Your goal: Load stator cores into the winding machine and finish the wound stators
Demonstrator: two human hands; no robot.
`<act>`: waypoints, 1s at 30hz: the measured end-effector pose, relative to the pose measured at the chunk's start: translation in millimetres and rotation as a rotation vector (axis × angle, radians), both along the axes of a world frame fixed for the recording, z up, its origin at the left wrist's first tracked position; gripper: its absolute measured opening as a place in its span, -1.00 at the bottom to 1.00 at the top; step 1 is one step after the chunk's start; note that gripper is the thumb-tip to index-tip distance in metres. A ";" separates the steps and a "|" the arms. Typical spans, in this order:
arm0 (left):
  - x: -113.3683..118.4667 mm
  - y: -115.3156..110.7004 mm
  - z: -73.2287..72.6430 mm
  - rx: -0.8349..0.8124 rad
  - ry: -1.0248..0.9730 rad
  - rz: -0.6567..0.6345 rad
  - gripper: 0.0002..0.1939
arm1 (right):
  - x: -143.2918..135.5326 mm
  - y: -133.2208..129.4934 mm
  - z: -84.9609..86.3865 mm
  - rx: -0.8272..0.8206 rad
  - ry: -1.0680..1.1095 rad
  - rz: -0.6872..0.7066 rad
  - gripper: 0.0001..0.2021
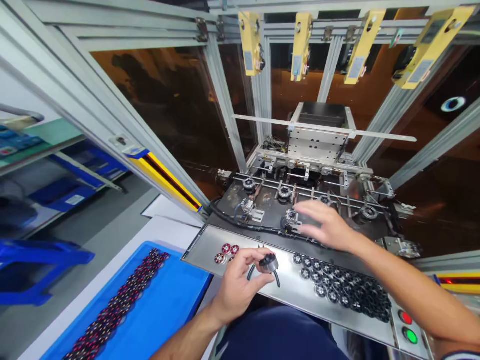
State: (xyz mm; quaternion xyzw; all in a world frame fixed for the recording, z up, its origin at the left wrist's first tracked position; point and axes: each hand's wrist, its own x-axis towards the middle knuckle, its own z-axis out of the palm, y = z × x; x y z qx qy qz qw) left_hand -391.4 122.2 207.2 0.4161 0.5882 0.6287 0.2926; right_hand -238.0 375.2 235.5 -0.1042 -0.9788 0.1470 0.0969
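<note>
My left hand (243,280) pinches a small round motor part (269,263) between thumb and fingers, over the metal tray (285,292). The part has a black top and a silver side, and black wire curves below it. My right hand (326,225) reaches over the machine bed with fingers stretched out and nothing visible in them. It is nearest to a small metal fixture (291,220). Several red-and-silver discs (226,248) lie on the tray beside my left hand, partly hidden by it. Many black-and-silver round parts (337,285) are spread on the tray's right side.
A blue tray (176,310) on the left bears rows of dark red parts (120,305). Round seats (284,193) line the machine bed under rods. Yellow sensor units (302,47) hang above. Red (405,317) and green buttons (410,335) sit at right. A blue stool (41,270) stands left.
</note>
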 end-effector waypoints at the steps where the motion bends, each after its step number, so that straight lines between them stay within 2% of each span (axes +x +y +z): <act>1: -1.2 -1.9 -0.6 -0.008 0.026 -0.002 -0.66 | -0.5 -26.6 9.0 -0.043 0.047 0.102 -0.46; 2: -2.1 -3.4 -1.3 -0.016 0.047 -0.005 -0.64 | -0.6 -51.1 16.1 -0.148 0.153 0.239 -0.40; 4: -1.8 -5.2 -2.9 -0.029 0.053 -0.018 -0.63 | 0.1 -89.3 22.8 -0.226 0.313 0.337 -0.41; 7: 4.4 -4.4 -5.4 -0.012 -0.110 -0.062 -0.55 | 2.8 -117.3 14.7 -0.200 0.470 0.270 -0.39; 9: 10.3 -3.3 -7.9 -0.016 -0.279 -0.079 -0.53 | 6.8 -123.0 3.8 -0.180 0.543 0.191 -0.38; 11: 14.3 -3.5 -11.2 -0.053 -0.359 -0.064 -0.57 | 12.1 -124.1 -4.1 -0.205 0.577 0.140 -0.41; 13: 14.6 -5.5 -14.1 -0.097 -0.312 -0.038 -0.65 | 17.5 -122.0 -5.6 -0.293 0.552 0.133 -0.53; 16: 9.5 -9.6 -14.6 -0.157 -0.114 -0.052 -0.71 | 24.1 -112.1 0.4 -0.492 0.435 0.152 -0.80; 19: 4.9 -11.6 -10.2 -0.193 0.060 -0.105 -0.75 | 28.5 -99.3 4.3 -0.718 0.287 0.184 -0.85; 23: 8.2 -11.5 -7.0 -0.278 0.048 -0.184 -0.75 | 29.3 -96.0 -3.0 -0.910 0.224 0.371 -0.85; 26: 15.3 -9.2 -12.9 -0.351 -0.033 -0.149 -0.64 | 27.0 -92.7 -7.5 -0.911 0.157 0.499 -0.85; 28: 17.2 -5.7 -20.3 -0.394 -0.098 -0.043 -0.50 | 30.2 -72.3 -4.8 -0.824 0.030 0.458 -0.89; 30: 13.3 -1.8 -30.1 -0.416 -0.141 0.077 -0.39 | 43.3 -29.8 0.7 -0.719 -0.089 0.328 -0.87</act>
